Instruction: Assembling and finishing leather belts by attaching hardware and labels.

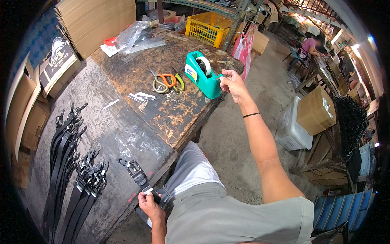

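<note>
My left hand point(151, 207) is closed around a black strap point(139, 177) by the table's near edge. A dark metal buckle point(132, 166) sits on the strap's far end, and a small white label point(147, 190) shows just above my thumb. Farther off to the right, my right hand point(233, 85) is pinched at the cutting end of a green tape dispenser point(207, 83), gripping the end of the tape. A roll of tape point(204, 65) sits in the dispenser. The clear tape itself barely shows between my fingertips.
Two bundles of black buckled straps point(61, 150) lie on the table's left. Scissors point(163, 83) with orange handles and white labels point(140, 96) lie near the dispenser. Behind are plastic bags point(136, 38) and a yellow crate point(206, 29). Another person point(309, 46) sits far right.
</note>
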Tool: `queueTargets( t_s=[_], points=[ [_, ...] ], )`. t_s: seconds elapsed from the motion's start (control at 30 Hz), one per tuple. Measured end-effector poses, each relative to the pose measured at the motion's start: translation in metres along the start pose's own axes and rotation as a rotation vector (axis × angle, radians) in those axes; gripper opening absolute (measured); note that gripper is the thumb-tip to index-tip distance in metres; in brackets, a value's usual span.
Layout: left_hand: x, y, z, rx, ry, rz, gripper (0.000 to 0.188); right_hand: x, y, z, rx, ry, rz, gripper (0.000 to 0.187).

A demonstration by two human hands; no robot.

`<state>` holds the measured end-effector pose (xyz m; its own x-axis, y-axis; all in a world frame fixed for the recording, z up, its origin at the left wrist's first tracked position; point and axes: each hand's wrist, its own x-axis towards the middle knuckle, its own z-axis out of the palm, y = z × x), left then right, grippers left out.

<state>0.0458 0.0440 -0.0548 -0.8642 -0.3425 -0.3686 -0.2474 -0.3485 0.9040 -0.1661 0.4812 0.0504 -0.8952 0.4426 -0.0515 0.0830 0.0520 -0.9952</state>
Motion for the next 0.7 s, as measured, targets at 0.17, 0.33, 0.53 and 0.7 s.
queueTargets(
  t_s=[0.17,0.33,0.53,0.7],
  points=[
    [0.002,-0.002,0.000,0.004,-0.012,0.008,0.006,-0.002,-0.004,-0.007,0.108,-0.025,0.080,0.040],
    [0.004,-0.003,-0.001,0.003,-0.010,0.005,0.007,-0.004,-0.008,-0.002,0.016,-0.059,-0.004,0.047],
    [0.000,0.001,-0.002,-0.005,-0.015,0.002,0.007,-0.010,-0.011,0.002,-0.054,-0.059,-0.019,0.053],
    [-0.006,0.006,-0.004,0.015,-0.008,-0.008,0.005,0.004,0.004,-0.006,-0.240,-0.065,-0.097,0.052]
  ],
)
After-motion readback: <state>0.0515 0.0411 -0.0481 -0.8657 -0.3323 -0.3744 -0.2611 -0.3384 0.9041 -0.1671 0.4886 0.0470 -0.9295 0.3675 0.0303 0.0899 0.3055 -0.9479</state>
